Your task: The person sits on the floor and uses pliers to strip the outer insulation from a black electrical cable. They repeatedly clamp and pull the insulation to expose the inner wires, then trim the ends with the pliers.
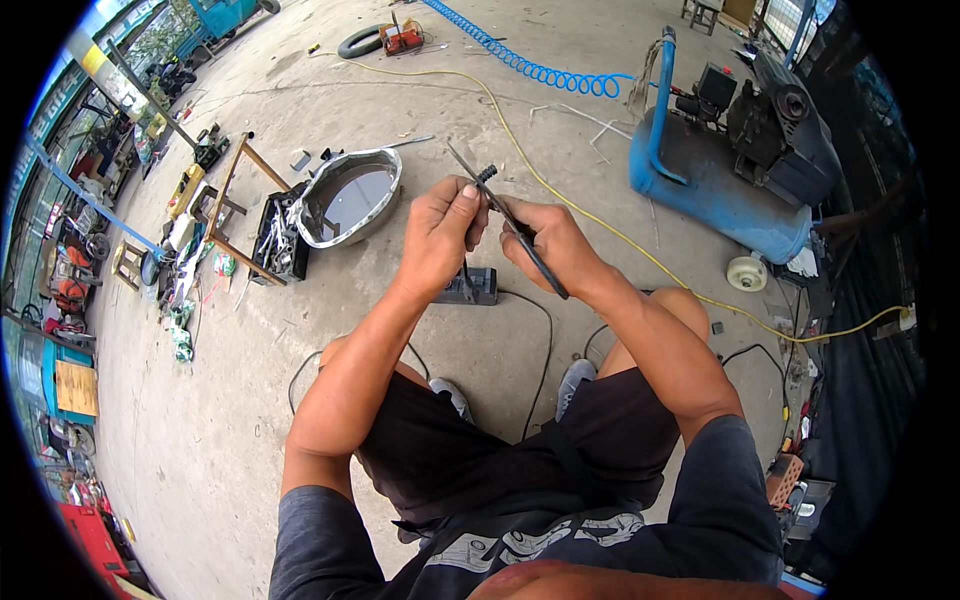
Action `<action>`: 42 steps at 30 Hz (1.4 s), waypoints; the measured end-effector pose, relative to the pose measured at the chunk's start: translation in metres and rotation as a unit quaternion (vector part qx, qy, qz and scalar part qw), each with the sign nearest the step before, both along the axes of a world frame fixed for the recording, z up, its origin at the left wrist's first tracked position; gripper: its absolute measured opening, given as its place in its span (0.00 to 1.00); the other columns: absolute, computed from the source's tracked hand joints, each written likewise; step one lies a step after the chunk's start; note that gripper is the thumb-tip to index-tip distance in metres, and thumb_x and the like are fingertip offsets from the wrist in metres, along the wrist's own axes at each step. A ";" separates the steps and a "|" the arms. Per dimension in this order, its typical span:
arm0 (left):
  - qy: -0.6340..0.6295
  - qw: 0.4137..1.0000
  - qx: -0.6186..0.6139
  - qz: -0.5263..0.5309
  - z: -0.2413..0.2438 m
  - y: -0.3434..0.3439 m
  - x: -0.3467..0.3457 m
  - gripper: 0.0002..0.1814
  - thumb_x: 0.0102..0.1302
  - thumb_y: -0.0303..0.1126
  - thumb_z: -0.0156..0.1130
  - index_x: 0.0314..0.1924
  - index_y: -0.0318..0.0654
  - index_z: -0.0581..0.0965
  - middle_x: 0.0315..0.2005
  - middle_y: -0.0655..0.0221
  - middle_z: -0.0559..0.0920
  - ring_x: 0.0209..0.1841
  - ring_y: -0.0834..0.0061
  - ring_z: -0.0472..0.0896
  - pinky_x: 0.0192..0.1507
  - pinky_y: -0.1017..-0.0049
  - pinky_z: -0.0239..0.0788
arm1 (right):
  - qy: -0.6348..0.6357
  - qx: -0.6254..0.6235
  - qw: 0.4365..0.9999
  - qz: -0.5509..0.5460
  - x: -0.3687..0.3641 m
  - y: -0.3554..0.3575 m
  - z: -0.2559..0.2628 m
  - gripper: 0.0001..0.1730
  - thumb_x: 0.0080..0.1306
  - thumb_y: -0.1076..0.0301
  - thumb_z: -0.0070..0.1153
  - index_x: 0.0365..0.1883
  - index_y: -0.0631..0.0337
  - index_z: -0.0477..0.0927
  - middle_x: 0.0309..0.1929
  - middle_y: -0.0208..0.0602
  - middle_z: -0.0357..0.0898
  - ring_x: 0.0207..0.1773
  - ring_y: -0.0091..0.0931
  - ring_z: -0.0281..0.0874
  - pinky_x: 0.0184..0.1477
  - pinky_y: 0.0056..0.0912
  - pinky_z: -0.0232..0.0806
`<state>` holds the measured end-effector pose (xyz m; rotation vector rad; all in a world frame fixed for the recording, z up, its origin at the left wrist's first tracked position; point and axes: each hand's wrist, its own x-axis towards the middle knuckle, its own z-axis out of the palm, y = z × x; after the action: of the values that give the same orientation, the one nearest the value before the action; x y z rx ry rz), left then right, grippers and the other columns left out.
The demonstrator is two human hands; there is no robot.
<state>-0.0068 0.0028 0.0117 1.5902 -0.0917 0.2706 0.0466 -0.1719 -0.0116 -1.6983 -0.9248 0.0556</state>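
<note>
My right hand (pixel 551 244) is closed around a long, thin dark tool (pixel 517 225) with a pointed tip and a dark handle; its exact kind is unclear. Between the fingers of my left hand (pixel 444 225) is a dark cable end, whose ribbed black sleeve (pixel 487 173) sticks out past the fingertips. The tool crosses the cable end where both hands nearly meet. Below them, a dark power strip (pixel 477 286) lies on the concrete floor, with a plug and cord on it partly hidden by my left hand.
A basin of murky water (pixel 386 161) and a black crate of tools (pixel 298 259) stand at left, beside a wooden frame (pixel 225 180). A blue air compressor (pixel 712 180) is at right. A yellow cable (pixel 559 196) and a black cord (pixel 551 337) cross the floor.
</note>
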 end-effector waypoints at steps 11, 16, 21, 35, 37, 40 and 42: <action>0.047 0.991 0.121 0.038 0.005 0.003 0.000 0.14 0.73 0.34 0.54 0.31 0.31 0.75 0.23 0.65 0.77 0.27 0.78 0.74 0.30 0.75 0.66 | -0.067 -0.050 0.996 -0.024 -0.001 -0.001 0.009 0.10 0.56 0.77 0.60 0.37 0.65 0.77 0.20 0.44 0.73 0.22 0.34 0.74 0.28 0.40 0.64; -0.016 0.961 0.266 0.071 0.013 -0.002 -0.005 0.23 0.65 0.42 0.71 0.26 0.36 0.69 0.19 0.73 0.68 0.26 0.82 0.63 0.25 0.75 0.57 | -0.019 -0.018 1.000 0.007 0.000 -0.001 0.001 0.11 0.59 0.77 0.59 0.42 0.65 0.81 0.20 0.43 0.74 0.21 0.30 0.70 0.29 0.36 0.65; -0.004 0.965 0.243 0.100 0.010 -0.003 -0.004 0.32 0.59 0.48 0.78 0.22 0.40 0.62 0.17 0.79 0.62 0.24 0.84 0.57 0.22 0.74 0.51 | 0.038 -0.015 0.998 0.037 -0.001 -0.001 -0.001 0.14 0.60 0.75 0.57 0.44 0.66 0.81 0.20 0.39 0.73 0.24 0.24 0.68 0.31 0.33 0.65; -0.037 0.955 0.264 0.129 0.003 0.000 -0.002 0.34 0.56 0.52 0.79 0.20 0.38 0.64 0.15 0.80 0.61 0.24 0.85 0.57 0.22 0.75 0.51 | 0.099 0.014 0.993 0.061 -0.005 -0.001 0.000 0.14 0.59 0.74 0.57 0.43 0.70 0.81 0.23 0.28 0.73 0.27 0.17 0.67 0.31 0.27 0.63; -0.042 0.955 0.262 0.131 0.002 0.000 -0.002 0.34 0.56 0.53 0.79 0.20 0.38 0.64 0.15 0.81 0.61 0.24 0.85 0.57 0.21 0.75 0.50 | 0.103 0.008 0.993 0.058 -0.005 -0.002 -0.002 0.13 0.59 0.74 0.57 0.42 0.71 0.81 0.23 0.28 0.73 0.27 0.17 0.67 0.31 0.27 0.63; -0.040 0.954 0.261 0.140 0.002 -0.001 -0.002 0.34 0.57 0.50 0.79 0.19 0.38 0.63 0.14 0.79 0.60 0.23 0.84 0.55 0.21 0.74 0.49 | 0.076 0.007 0.995 0.065 -0.001 0.000 -0.009 0.14 0.60 0.72 0.56 0.43 0.73 0.79 0.21 0.29 0.72 0.26 0.19 0.69 0.30 0.28 0.64; -0.062 0.947 0.278 0.151 -0.003 -0.005 -0.002 0.33 0.57 0.46 0.79 0.18 0.36 0.63 0.13 0.74 0.60 0.21 0.81 0.55 0.20 0.72 0.50 | 0.273 0.128 0.953 0.036 -0.005 0.003 -0.006 0.17 0.60 0.72 0.54 0.45 0.74 0.77 0.22 0.30 0.72 0.25 0.20 0.70 0.30 0.28 0.65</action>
<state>-0.0090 -0.0020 0.0083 2.1513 -0.0212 0.6263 0.0413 -0.1686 -0.0171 -1.3068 -0.5464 0.4169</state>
